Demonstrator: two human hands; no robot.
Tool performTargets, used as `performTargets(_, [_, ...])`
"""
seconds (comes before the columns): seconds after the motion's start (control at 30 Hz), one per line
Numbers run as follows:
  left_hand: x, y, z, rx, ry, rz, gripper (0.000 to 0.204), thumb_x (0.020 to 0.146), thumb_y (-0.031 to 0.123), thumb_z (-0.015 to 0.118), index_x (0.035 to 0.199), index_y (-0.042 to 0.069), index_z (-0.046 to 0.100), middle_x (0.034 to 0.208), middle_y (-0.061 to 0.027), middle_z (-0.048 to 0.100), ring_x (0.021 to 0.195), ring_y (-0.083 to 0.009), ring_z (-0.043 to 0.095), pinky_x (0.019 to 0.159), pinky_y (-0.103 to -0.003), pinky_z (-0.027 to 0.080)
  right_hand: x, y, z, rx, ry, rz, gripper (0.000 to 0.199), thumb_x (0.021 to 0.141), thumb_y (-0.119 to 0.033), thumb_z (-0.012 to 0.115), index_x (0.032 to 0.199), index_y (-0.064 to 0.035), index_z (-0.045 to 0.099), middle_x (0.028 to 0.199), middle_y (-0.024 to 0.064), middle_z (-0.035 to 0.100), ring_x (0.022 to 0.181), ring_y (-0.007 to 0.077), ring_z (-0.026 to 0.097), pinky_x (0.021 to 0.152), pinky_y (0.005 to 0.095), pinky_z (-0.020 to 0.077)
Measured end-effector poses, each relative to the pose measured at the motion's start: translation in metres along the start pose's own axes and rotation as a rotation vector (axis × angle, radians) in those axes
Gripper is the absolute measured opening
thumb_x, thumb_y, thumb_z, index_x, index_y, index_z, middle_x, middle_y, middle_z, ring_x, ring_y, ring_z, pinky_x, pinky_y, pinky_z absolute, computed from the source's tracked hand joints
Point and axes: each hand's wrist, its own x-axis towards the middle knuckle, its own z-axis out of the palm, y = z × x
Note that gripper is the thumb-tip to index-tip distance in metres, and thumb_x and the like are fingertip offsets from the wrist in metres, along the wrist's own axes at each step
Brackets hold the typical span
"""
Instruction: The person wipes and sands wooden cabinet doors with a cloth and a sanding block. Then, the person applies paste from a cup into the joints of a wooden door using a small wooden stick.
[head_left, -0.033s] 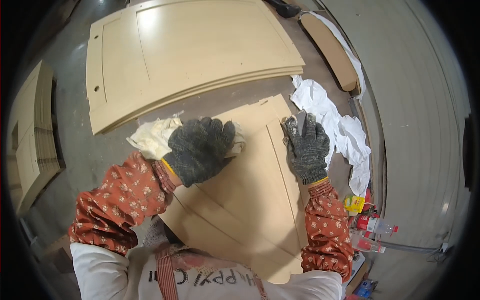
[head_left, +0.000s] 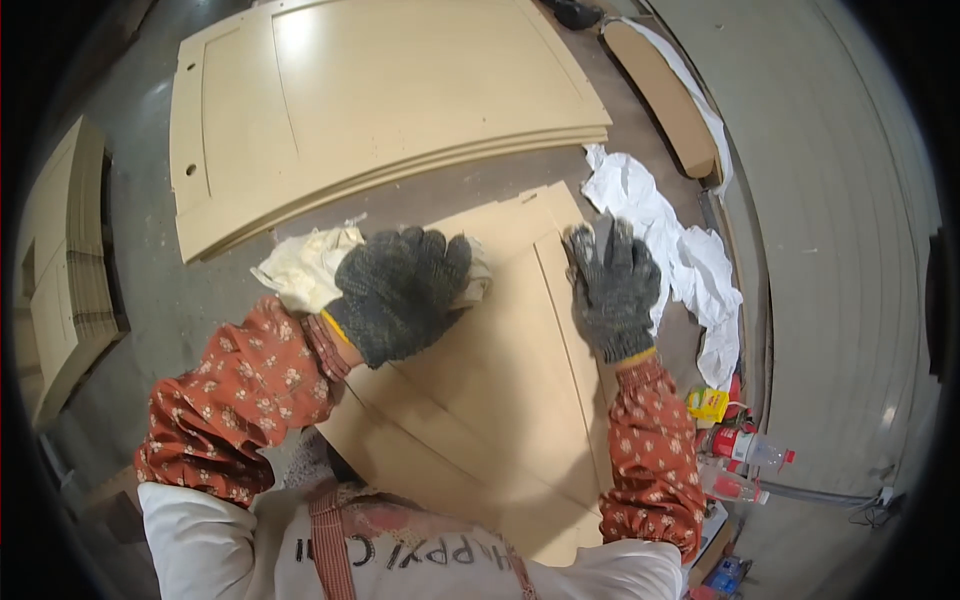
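Observation:
My left hand (head_left: 400, 298), in a dark knitted glove, presses a crumpled cream cloth (head_left: 308, 268) against a beige board panel (head_left: 510, 400). The cloth shows on both sides of the hand, and its fingers lie close together over it. At the panel's right edge is my right hand (head_left: 615, 290), gloved alike with pale-stained fingertips. It holds a small grey flat piece (head_left: 603, 236) by the thumb and fingers; its exact kind I cannot make out. Grooves run across the panel's face.
Beyond the panel lies a stack of larger beige panels (head_left: 400, 90). Another stack (head_left: 75, 270) stands at the far left. White crumpled sheeting (head_left: 705, 285) and a long brown board (head_left: 660, 95) lie to the right. Plastic bottles (head_left: 755, 450) and a yellow packet (head_left: 708, 404) are nearer me.
My right hand's fingers have straightened a little and moved slightly up at the panel edge. My left hand stays on the cloth, shifted only a touch.

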Motion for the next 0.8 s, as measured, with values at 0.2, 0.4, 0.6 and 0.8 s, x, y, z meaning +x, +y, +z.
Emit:
performTargets(0.2, [0.004,-0.002,-0.003,-0.023,-0.081,-0.015,0.048,0.083,0.034,0.062,0.121,0.005,0.059,0.091,-0.014,0.06,0.081,-0.0326,0.06,0.067,-0.043,0.047,-0.002,0.003,0.013,0.011,-0.068,-0.031,0.051,0.084,-0.03,0.062,0.133,-0.0203,0.053,0.131,0.0225,0.047,0.106,0.0392,0.048,0.087,0.0533,0.0403])
performTargets(0.4, [0.005,-0.001,0.0,-0.09,0.01,-0.032,0.043,0.08,0.037,0.066,0.108,0.005,0.061,0.086,-0.0146,0.06,0.077,-0.0352,0.06,0.065,-0.046,0.048,-0.126,0.055,-0.004,-0.023,-0.224,0.078,0.056,0.084,-0.029,0.063,0.138,-0.0246,0.051,0.145,0.022,0.036,0.121,0.0424,0.042,0.096,0.0535,0.036])
performTargets(0.6, [0.005,0.002,-0.004,-0.068,-0.009,-0.009,0.046,0.08,0.035,0.066,0.115,0.006,0.06,0.09,-0.0144,0.06,0.083,-0.0349,0.06,0.069,-0.046,0.048,-0.113,0.025,0.004,0.055,-0.145,0.174,0.051,0.085,-0.032,0.062,0.135,-0.0292,0.054,0.145,0.0187,0.039,0.123,0.0402,0.041,0.095,0.0508,0.0371])
performTargets(0.8, [0.007,0.004,-0.008,-0.068,-0.041,-0.011,0.048,0.081,0.038,0.065,0.116,0.005,0.058,0.092,-0.0153,0.061,0.084,-0.0354,0.059,0.071,-0.049,0.047,-0.046,0.008,0.01,0.108,-0.218,0.229,0.047,0.086,-0.031,0.059,0.133,-0.0281,0.056,0.139,0.0195,0.043,0.12,0.0389,0.045,0.094,0.0496,0.0395])
